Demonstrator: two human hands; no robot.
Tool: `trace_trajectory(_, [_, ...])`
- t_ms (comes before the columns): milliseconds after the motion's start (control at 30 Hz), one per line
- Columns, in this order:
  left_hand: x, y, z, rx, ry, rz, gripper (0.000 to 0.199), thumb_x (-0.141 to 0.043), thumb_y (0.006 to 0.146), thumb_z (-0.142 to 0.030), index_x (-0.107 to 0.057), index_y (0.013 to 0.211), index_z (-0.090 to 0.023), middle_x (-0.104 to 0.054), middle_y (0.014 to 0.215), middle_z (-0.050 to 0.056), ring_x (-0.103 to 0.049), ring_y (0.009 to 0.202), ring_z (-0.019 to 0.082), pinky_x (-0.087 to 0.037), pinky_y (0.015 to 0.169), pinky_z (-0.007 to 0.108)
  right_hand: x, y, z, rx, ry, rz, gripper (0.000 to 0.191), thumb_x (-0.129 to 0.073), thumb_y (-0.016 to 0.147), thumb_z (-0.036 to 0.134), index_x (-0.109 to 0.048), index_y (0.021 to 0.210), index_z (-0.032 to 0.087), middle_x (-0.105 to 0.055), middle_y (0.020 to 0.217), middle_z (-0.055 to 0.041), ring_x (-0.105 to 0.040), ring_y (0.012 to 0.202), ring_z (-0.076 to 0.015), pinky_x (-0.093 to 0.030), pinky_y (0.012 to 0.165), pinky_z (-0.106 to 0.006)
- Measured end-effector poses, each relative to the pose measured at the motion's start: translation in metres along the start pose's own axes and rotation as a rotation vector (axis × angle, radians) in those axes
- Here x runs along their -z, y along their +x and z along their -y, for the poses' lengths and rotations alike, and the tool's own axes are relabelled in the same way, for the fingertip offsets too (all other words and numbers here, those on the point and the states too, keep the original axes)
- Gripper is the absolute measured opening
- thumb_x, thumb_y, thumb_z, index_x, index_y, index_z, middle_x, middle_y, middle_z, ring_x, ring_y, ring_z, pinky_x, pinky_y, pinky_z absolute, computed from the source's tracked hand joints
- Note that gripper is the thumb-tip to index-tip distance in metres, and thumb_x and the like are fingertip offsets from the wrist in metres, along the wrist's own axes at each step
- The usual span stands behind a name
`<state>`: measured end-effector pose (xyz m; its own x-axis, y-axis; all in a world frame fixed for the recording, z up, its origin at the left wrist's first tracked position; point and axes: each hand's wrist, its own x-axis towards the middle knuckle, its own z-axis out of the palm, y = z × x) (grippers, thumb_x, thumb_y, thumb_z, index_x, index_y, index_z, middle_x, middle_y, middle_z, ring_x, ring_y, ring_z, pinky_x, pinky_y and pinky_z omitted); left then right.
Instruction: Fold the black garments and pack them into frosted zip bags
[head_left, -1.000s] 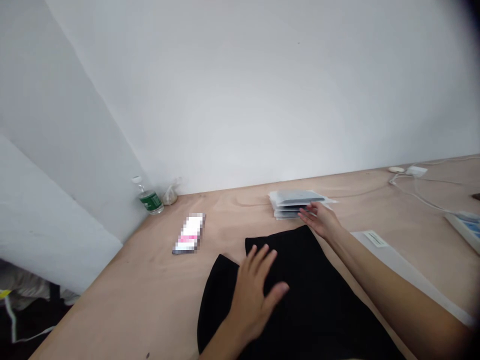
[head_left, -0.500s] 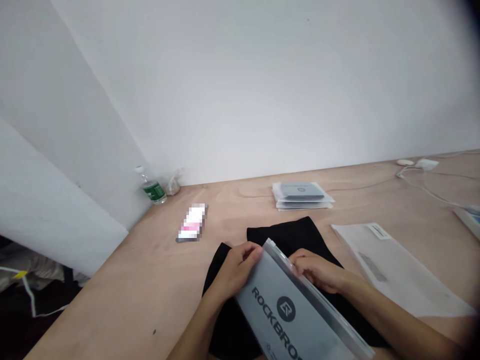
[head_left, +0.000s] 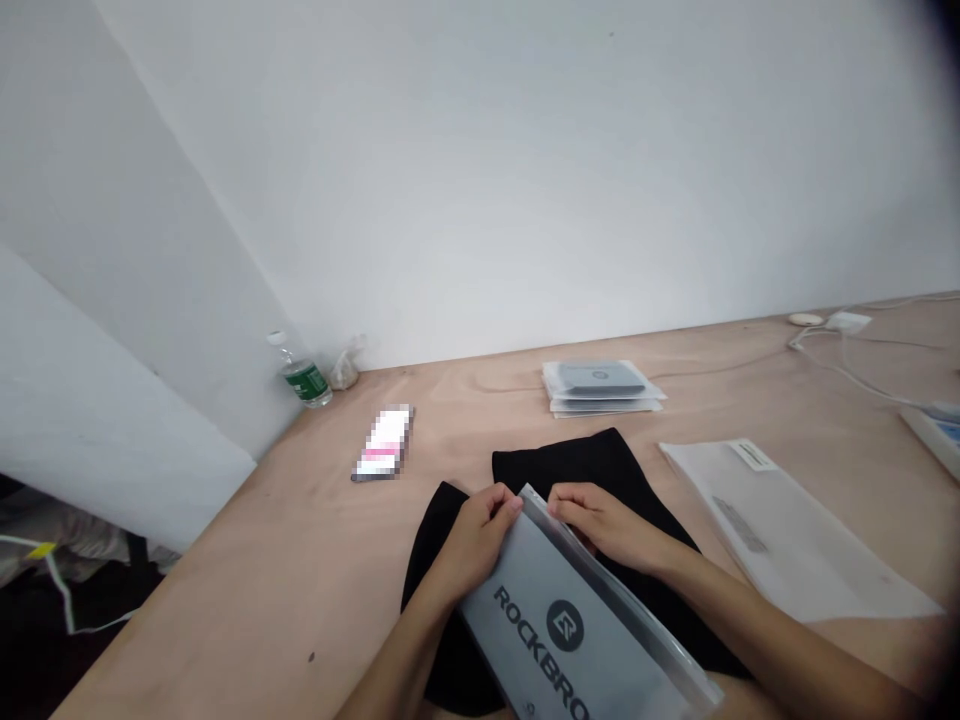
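A wooden table (head_left: 247, 580) is sitting by a white wall (head_left: 525, 170).
The left hand (head_left: 472, 545) and right hand (head_left: 607, 525) are gripping a gray bag (head_left: 562, 630) over black cloth (head_left: 577, 460).

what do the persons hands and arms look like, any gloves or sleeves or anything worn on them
The left hand and right hand are bare, with no gloves. The left forearm and right forearm are bare too, with no sleeve in view. No watch, ring, bracelet, cable or marking can be made out.
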<state>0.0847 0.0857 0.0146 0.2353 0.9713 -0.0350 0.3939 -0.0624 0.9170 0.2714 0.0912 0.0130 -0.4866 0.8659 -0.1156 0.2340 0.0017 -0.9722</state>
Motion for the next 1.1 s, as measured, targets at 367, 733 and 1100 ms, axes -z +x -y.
trace_trajectory(367, [0.016, 0.009, 0.015, 0.069, -0.096, -0.195, 0.031, -0.054, 0.075, -0.04, -0.044, 0.055, -0.018, -0.041, 0.053, -0.006, -0.037, 0.052, 0.011, -0.028, 0.05, 0.022, 0.024, -0.052, -0.018, -0.167, 0.112, 0.003, 0.019, -0.043, 0.076, 0.024, -0.043, 0.058, 0.019, -0.04, 0.051, 0.0063, -0.041, 0.045, -0.0067, -0.031, 0.042, -0.018])
trace_trajectory(733, [0.016, 0.015, 0.024, 0.158, -0.364, -0.41, 0.032, -0.061, 0.066, -0.048, -0.052, 0.064, -0.017, -0.05, 0.055, -0.005, -0.046, 0.051, 0.011, -0.036, 0.05, 0.022, 0.022, -0.061, -0.029, -0.176, 0.784, -0.178, 0.028, -0.044, 0.082, 0.048, -0.052, 0.078, 0.021, -0.067, 0.084, -0.0034, -0.063, 0.065, -0.0162, -0.049, 0.059, -0.031])
trace_trajectory(1100, [-0.003, -0.006, -0.005, 0.076, -0.592, -0.095, 0.03, -0.06, 0.067, -0.04, -0.061, 0.082, -0.014, -0.062, 0.074, 0.004, -0.059, 0.068, 0.019, -0.048, 0.062, 0.03, -0.041, -0.048, -0.006, -0.101, 1.203, -0.598, 0.04, -0.062, 0.073, 0.037, -0.052, 0.111, 0.027, -0.061, 0.118, -0.0029, -0.054, 0.11, -0.025, -0.046, 0.089, -0.042])
